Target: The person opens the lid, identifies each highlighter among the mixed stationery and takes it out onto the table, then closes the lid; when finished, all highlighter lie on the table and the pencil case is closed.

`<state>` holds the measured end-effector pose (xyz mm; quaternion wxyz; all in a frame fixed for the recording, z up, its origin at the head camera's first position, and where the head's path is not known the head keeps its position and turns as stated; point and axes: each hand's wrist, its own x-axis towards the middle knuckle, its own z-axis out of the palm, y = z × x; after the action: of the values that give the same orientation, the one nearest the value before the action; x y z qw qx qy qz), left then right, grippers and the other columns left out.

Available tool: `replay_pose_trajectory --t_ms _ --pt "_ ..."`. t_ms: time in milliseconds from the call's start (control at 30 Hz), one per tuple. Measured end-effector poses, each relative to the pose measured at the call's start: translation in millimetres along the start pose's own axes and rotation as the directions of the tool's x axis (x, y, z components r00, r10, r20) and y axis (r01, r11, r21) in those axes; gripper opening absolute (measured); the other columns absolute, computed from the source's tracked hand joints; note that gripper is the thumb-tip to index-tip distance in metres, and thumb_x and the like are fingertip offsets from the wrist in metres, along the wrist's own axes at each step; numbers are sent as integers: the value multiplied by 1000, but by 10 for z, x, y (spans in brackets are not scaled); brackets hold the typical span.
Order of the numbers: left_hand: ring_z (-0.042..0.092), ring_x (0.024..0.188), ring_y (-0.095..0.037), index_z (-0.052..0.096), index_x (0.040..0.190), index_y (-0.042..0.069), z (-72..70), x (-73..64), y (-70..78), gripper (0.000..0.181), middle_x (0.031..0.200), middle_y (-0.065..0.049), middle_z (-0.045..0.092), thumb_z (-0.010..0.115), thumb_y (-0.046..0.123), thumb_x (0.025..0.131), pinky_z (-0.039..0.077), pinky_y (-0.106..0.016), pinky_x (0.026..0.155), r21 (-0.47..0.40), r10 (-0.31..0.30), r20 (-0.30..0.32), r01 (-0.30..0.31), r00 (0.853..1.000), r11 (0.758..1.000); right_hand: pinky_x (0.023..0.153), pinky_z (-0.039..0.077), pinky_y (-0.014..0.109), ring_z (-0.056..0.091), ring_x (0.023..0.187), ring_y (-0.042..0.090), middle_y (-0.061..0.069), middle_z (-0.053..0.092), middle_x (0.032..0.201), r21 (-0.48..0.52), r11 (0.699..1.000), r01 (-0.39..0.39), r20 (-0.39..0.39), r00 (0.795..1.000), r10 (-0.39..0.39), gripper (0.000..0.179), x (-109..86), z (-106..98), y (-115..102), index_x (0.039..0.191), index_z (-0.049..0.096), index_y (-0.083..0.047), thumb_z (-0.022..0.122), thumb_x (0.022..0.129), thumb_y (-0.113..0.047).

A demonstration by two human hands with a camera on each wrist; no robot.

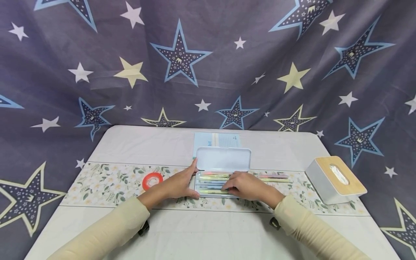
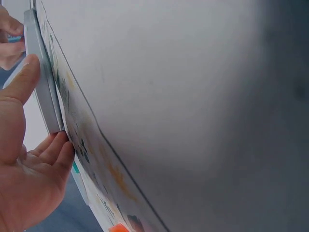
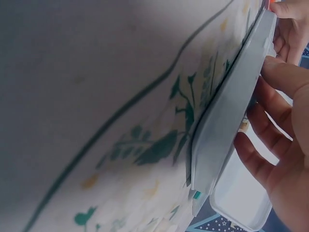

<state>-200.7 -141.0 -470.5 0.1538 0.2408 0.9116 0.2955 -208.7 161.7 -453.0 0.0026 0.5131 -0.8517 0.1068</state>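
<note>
Hands meet at a pale blue pencil case (image 1: 215, 182) lying open on the floral runner (image 1: 107, 182) across the middle of a white table (image 1: 182, 231). The case's lid (image 1: 223, 159) stands up behind the tray, and pens (image 1: 212, 177) in pastel yellow, pink and blue lie side by side inside it. The left hand (image 1: 180, 185) clasps the tray's left end: thumb up by the lid's corner, fingers along the near edge; the left wrist view shows the thumb (image 2: 21, 79) pressed to the case wall (image 2: 42, 77) and the fingers (image 2: 55, 152) tucked under its edge. The right hand (image 1: 247, 186) lies over the tray's right part with its fingers bent down among the pens; whether it pinches one, I cannot tell. In the right wrist view its fingers (image 3: 270, 121) rest along the case's side (image 3: 231, 116). Two more pens (image 1: 274, 178) lie on the runner just right of the case. A roll of red tape (image 1: 152, 180) sits on the runner left of the left hand. A light blue booklet (image 1: 216, 140) lies behind the lid. A tissue box (image 1: 334, 179) with a wooden top stands near the table's right edge. Star-printed cloth (image 1: 208, 61) hangs behind.
</note>
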Motion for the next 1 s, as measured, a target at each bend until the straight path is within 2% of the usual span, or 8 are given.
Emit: replay_pose_trajectory --t_ms 167,433,633,867,1000 --pt "39 149 -26 -14 163 11 1 2 4 137 159 -7 43 86 48 77 34 -48 120 1 -2 1 2 1000 1000 81 56 26 67 86 8 -8 77 99 -26 999 28 -10 1000 -28 22 15 17 9 111 80 -21 76 92 -12" --pt "41 148 -25 -14 163 10 -1 9 13 137 157 -7 44 87 46 78 34 -47 120 -7 8 0 -8 1000 1000 83 57 28 69 89 11 -7 78 100 -49 997 57 -20 998 -58 23 5 35 29 109 80 -20 78 89 -9" --pt "40 148 -25 -14 163 10 -5 5 23 138 158 -7 44 87 47 77 34 -47 121 -3 3 1 -3 1000 1000 78 56 27 69 84 11 -9 79 102 -51 999 16 -3 1000 -16 24 7 30 -3 109 80 -21 76 90 -8" --pt "40 148 -26 -14 163 10 0 -2 15 137 158 -7 44 86 48 77 34 -47 120 2 1 -1 -1 1000 1000 72 55 28 66 77 11 -11 79 96 -101 995 -12 2 1000 12 24 14 25 -35 108 80 -25 75 91 -9" --pt "41 148 -25 -14 163 9 2 7 8 137 157 -7 44 86 48 78 34 -47 120 7 10 1 -10 1000 1000 73 56 27 68 80 10 -10 79 100 -53 998 -20 5 1000 20 25 11 20 -27 109 81 -24 75 91 -8"
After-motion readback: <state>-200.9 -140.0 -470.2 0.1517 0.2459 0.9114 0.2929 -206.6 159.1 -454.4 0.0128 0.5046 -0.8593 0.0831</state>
